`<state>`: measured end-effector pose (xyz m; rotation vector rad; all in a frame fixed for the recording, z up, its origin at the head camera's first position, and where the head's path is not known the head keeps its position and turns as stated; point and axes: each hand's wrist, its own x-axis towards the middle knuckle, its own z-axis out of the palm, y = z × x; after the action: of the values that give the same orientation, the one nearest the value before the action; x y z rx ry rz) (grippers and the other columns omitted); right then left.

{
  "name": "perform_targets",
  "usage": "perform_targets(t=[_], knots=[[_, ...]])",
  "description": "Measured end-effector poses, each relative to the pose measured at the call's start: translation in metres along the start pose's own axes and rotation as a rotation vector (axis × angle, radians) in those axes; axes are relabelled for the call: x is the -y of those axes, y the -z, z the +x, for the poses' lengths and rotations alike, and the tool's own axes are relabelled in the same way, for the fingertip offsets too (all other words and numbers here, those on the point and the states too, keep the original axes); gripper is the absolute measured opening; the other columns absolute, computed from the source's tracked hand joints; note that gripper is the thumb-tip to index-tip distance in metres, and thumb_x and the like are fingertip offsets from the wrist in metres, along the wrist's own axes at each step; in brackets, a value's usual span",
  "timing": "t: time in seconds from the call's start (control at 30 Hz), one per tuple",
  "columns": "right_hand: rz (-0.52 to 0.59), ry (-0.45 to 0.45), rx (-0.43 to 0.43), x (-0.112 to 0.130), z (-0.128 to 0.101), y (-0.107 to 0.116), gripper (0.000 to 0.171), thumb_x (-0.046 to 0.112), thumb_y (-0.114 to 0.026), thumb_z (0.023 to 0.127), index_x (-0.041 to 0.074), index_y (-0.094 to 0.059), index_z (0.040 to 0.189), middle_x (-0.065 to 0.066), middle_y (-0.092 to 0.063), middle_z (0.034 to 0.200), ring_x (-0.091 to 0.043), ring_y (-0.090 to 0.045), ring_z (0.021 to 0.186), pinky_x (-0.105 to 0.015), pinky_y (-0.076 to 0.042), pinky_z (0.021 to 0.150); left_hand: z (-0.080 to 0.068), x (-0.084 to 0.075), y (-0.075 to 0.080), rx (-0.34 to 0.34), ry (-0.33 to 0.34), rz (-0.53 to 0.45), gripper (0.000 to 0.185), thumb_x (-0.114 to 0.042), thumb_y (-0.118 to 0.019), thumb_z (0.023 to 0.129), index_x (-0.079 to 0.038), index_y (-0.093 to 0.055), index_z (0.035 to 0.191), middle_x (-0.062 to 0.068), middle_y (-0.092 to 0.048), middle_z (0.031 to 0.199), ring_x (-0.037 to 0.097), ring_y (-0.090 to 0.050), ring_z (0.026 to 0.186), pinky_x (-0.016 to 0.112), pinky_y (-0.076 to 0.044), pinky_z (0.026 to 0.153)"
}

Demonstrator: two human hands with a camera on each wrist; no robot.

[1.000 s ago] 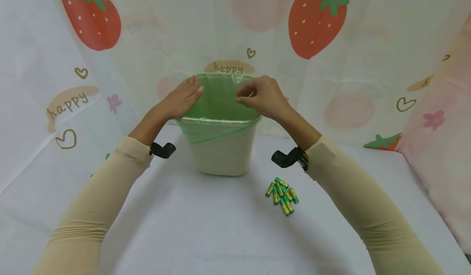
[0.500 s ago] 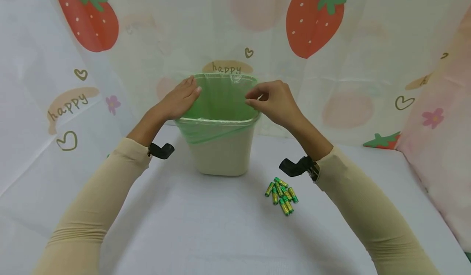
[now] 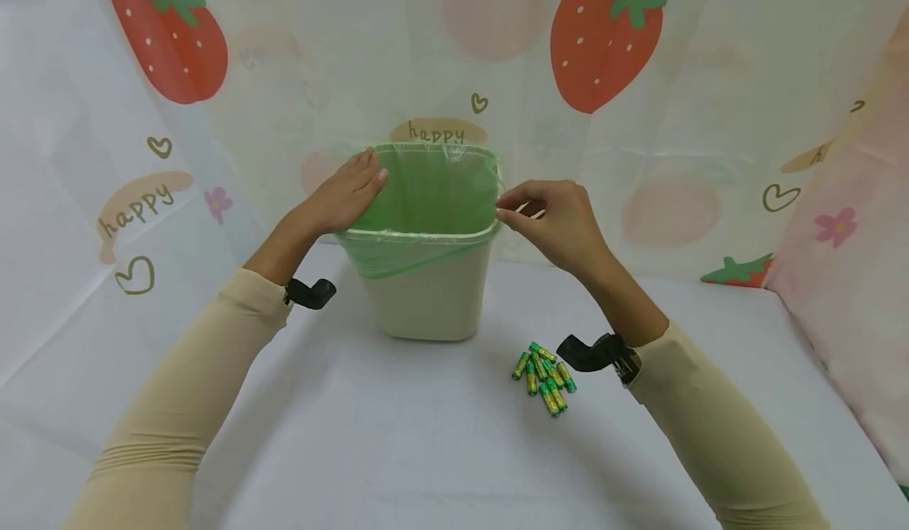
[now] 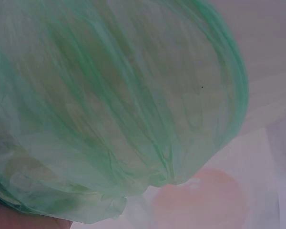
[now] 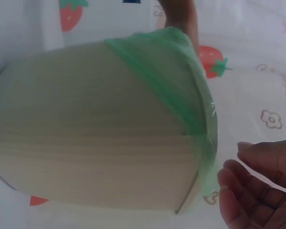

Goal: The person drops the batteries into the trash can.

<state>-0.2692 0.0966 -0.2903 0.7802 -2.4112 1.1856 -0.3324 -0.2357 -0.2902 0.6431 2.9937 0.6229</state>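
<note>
A beige waste bin (image 3: 426, 301) stands on the white table, lined with a thin green bag (image 3: 426, 191) folded over its rim. My left hand (image 3: 364, 181) rests flat on the bag at the left rim, fingers straight. The left wrist view is filled by the green bag (image 4: 114, 105). Just outside the right rim, my right hand (image 3: 507, 207) hovers with loosely curled fingers. In the right wrist view its fingers (image 5: 243, 186) sit a little off the bag's hem (image 5: 207, 157) and the bin wall (image 5: 86, 143), holding nothing.
Several green-and-yellow batteries (image 3: 543, 376) lie in a pile on the table, right of the bin and under my right wrist. A strawberry-print cloth (image 3: 604, 41) hangs close behind the bin. A pink cloth (image 3: 852, 262) closes off the right side.
My right hand has drawn back from over the bin's opening to just outside its right rim, the forearm dropping toward the batteries. The left hand has stayed on the left rim.
</note>
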Motion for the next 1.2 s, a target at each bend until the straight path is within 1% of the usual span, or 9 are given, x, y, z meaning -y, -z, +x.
perform_targets(t=[0.27, 0.43, 0.53, 0.83, 1.07, 1.2], knots=[[0.029, -0.046, -0.012, -0.007, -0.029, 0.004, 0.013, 0.016, -0.078, 0.092, 0.007, -0.080, 0.102, -0.003, -0.076, 0.097, -0.017, -0.070, 0.081, -0.028, -0.058, 0.068, 0.001, -0.002, 0.000, 0.006, 0.000, 0.005, 0.070, -0.042, -0.013, 0.112, 0.010, 0.000, 0.157, 0.024, 0.007, 0.167, 0.035, 0.009, 0.155, 0.046, 0.002, 0.125], [0.037, -0.073, -0.019, -0.012, -0.049, 0.004, 0.012, 0.020, -0.078, 0.092, 0.011, -0.080, 0.100, 0.000, -0.076, 0.094, -0.015, -0.070, 0.079, -0.028, -0.058, 0.066, 0.000, -0.002, -0.001, 0.002, 0.003, -0.002, 0.070, -0.042, -0.013, 0.112, 0.010, -0.001, 0.157, 0.024, 0.007, 0.167, 0.036, 0.008, 0.155, 0.046, 0.001, 0.125], [0.027, -0.087, -0.015, -0.017, -0.060, 0.003, 0.011, 0.020, -0.077, 0.093, 0.013, -0.080, 0.100, 0.002, -0.076, 0.093, -0.014, -0.069, 0.080, -0.027, -0.058, 0.067, -0.002, -0.002, 0.000, -0.001, 0.005, -0.007, 0.069, -0.041, -0.014, 0.112, 0.011, -0.001, 0.157, 0.025, 0.006, 0.167, 0.037, 0.008, 0.155, 0.046, 0.001, 0.125], [0.002, -0.154, 0.002, -0.032, -0.091, 0.002, 0.012, 0.021, -0.077, 0.093, 0.013, -0.080, 0.101, 0.002, -0.076, 0.092, -0.014, -0.068, 0.080, -0.028, -0.058, 0.068, -0.003, -0.004, 0.000, 0.007, 0.010, -0.013, 0.071, -0.043, -0.014, 0.112, 0.010, 0.000, 0.157, 0.024, 0.007, 0.167, 0.036, 0.009, 0.155, 0.046, 0.001, 0.125], [-0.001, -0.227, 0.015, -0.046, -0.115, 0.001, 0.013, 0.021, -0.077, 0.093, 0.013, -0.080, 0.102, 0.001, -0.076, 0.093, -0.016, -0.070, 0.076, -0.030, -0.058, 0.065, -0.003, -0.004, 0.000, 0.000, 0.008, -0.014, 0.071, -0.043, -0.014, 0.112, 0.010, -0.001, 0.157, 0.024, 0.007, 0.167, 0.036, 0.008, 0.155, 0.046, 0.001, 0.125], [-0.004, -0.259, 0.027, -0.056, -0.126, -0.001, 0.012, 0.020, -0.077, 0.093, 0.013, -0.080, 0.103, 0.000, -0.076, 0.094, -0.018, -0.070, 0.079, -0.031, -0.057, 0.063, -0.003, -0.004, 0.001, 0.001, 0.009, -0.011, 0.071, -0.043, -0.014, 0.112, 0.010, 0.000, 0.157, 0.025, 0.007, 0.167, 0.035, 0.009, 0.155, 0.047, 0.001, 0.125]])
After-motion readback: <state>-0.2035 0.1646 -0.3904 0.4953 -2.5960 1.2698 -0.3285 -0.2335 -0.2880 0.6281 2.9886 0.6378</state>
